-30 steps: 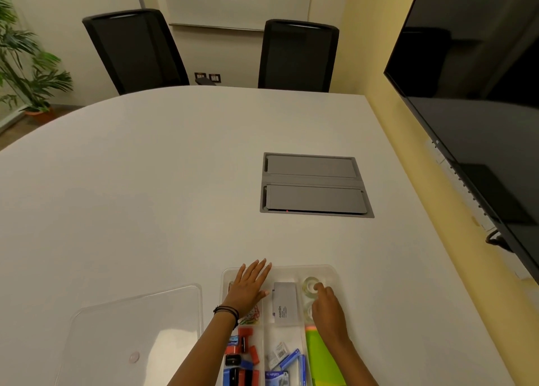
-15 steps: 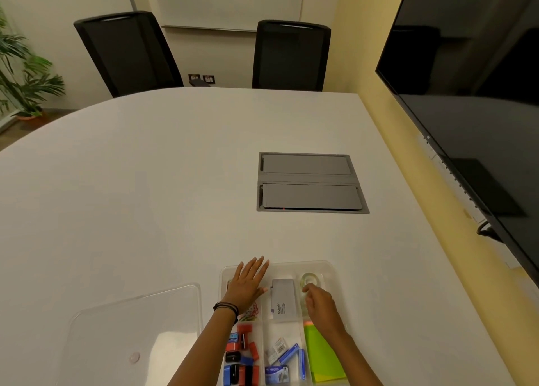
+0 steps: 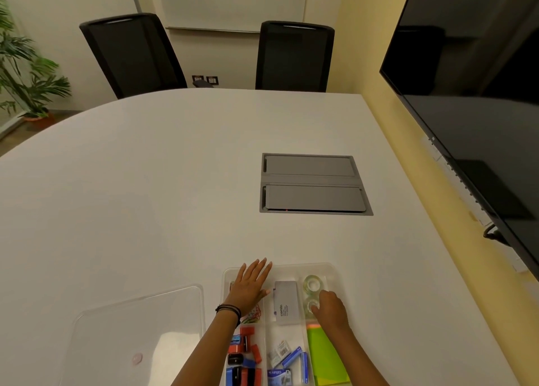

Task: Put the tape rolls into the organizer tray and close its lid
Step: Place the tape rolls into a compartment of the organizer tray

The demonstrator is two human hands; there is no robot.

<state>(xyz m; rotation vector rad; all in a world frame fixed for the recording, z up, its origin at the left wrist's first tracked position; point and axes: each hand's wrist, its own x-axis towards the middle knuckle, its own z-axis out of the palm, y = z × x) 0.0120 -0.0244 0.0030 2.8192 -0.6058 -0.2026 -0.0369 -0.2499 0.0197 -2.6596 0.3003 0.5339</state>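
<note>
The clear organizer tray [image 3: 303, 266] lies at the table's near edge, uncovered. Two clear tape rolls sit in its far right compartment: one [image 3: 313, 283] at the back, a second [image 3: 310, 303] just in front of it. My right hand [image 3: 331, 309] rests over that compartment, fingertips touching the nearer roll; whether it grips the roll is unclear. My left hand [image 3: 250, 286] lies flat with fingers spread on the tray's far left corner. The transparent lid [image 3: 137, 336] lies flat on the table to the tray's left.
The tray also holds a grey box [image 3: 285, 302], coloured paper clips, red and blue small items, staple boxes and green sticky notes [image 3: 326, 356]. A grey cable hatch [image 3: 313, 184] is set into the table farther back. A large screen [image 3: 478, 108] hangs on the right wall.
My right hand has drawn back toward me from the far roll to the nearer one, leaving the far roll uncovered. My left hand stays on the tray corner.
</note>
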